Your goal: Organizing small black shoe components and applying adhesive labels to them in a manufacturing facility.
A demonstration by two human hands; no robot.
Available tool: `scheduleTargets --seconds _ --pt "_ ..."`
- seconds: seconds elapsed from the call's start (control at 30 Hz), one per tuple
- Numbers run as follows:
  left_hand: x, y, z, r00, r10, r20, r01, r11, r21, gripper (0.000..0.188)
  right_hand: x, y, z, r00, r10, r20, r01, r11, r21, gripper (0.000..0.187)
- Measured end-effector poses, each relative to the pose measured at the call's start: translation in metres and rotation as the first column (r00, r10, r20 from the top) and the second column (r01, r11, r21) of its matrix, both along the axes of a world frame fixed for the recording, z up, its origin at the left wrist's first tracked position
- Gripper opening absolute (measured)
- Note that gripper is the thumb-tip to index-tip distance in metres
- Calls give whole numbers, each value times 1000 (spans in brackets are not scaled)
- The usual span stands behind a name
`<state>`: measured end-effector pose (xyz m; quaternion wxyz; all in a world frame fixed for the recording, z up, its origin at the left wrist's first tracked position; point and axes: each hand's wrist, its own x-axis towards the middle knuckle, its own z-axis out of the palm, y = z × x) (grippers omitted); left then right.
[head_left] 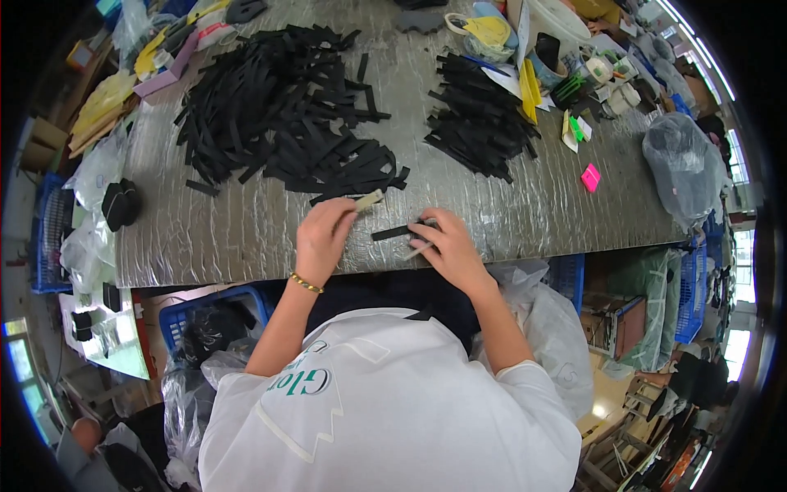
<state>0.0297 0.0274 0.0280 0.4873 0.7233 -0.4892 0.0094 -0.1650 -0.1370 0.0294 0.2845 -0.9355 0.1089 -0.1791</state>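
My left hand (pixel 322 238) is at the near side of the table, its thumb and fingers closed on a small pale yellowish strip (pixel 370 199). To its right, my right hand (pixel 452 248) has its fingers bent round a short black strip (pixel 390 233), which points left toward the other hand. A thin pale stick-like piece (pixel 416 252) also pokes out from under the right fingers; its kind is not clear. Beyond the left hand spreads a large heap of black strips (pixel 254 107). A smaller black pile (pixel 479 123) lies beyond the right hand.
A shiny, wrinkled sheet covers the table (pixel 574 217). Far right stand a cluttered cup with a phone (pixel 548 51) and green clips (pixel 567 92). A pink pad (pixel 590 178) and a clear plastic bag (pixel 684 164) lie at right. Below the left edge sits a blue basket (pixel 176 324).
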Motion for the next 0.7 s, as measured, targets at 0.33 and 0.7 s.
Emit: scheduleTargets --seconds 0.33,0.7 --pt "17 19 6 987 141 -82 -142 990 -9 14 29 -35 -8 969 -209 135 245 894 -375 30" --pt "-2 10 -3 995 -67 78 59 993 100 13 32 16 -13 998 28 52 -17 978 -208 29"
